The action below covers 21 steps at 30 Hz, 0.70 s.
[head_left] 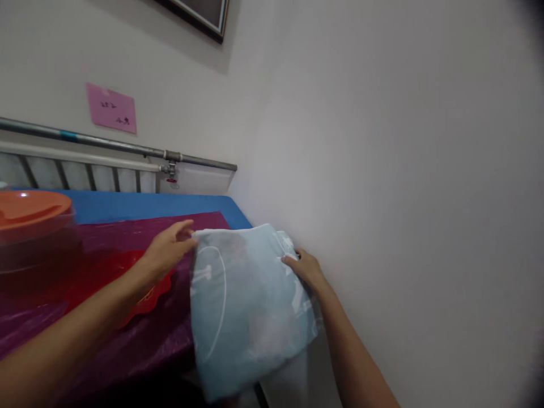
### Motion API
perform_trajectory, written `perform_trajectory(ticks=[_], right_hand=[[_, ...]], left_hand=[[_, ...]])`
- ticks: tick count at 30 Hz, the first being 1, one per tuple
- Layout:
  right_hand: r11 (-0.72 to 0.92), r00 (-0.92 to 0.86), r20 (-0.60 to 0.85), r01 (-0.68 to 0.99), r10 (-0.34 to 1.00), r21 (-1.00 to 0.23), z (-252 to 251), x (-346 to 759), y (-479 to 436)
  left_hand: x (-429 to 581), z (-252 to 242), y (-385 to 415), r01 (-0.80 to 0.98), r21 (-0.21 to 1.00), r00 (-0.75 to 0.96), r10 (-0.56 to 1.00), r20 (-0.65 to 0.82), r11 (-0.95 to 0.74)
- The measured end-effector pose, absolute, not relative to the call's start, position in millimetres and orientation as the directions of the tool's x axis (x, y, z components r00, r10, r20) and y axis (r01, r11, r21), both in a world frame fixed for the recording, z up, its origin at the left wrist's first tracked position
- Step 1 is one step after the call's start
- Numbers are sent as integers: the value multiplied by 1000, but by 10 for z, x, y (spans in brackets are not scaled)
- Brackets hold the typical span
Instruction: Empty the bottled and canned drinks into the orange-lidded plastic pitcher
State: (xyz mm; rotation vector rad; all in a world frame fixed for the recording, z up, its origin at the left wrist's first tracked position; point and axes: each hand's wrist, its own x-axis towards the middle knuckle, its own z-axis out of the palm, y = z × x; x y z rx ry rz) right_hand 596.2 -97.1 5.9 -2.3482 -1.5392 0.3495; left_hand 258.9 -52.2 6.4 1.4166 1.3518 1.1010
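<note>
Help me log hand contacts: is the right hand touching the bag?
Touching. The head view shows the right hand at the upper right edge of the bag, its thumb lying over the near face.

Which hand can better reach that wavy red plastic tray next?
Probably the left hand: it's nearer the wavy red plastic tray. The right hand is farther, gripping the right edge of the pale blue plastic-wrapped bundle.

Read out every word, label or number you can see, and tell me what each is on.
Pink note: handwritten; first line seems to start "25", the rest too small and blurred to read.
Red tray: gold marks, partly hidden, unreadable.
Pale-blue packet: white marks, no words I can make out.
</note>
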Motion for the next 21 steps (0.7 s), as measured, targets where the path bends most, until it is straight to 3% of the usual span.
perform_trajectory(ticks=[5,9,13,16,18,21], right_hand=[[-345,379,136,913,915,-218,-399,5522,-931],[-99,146,215,972,966,-212,-423,5005,-955],[143,-82,453,985,888,-102,-533,4586,-841],[115,-106,309,993,945,-12,-822,4376,-663],[101,-110,207,993,972,53,-983,4301,-584],[104,-124,169,987,978,120,-1082,4289,-557]], left_hand=[[2330,-338,-550,353,930,47,995,93,-104],[2068,-394,-1011,450,881,123,988,99,-144],[1780,-420,-1444,518,813,146,964,223,-267],[1449,-555,-1589,575,794,7,972,237,-198],[1136,-645,-1622,601,794,-165,957,240,-95],[569,-713,-1559,598,796,-463,851,246,95]])
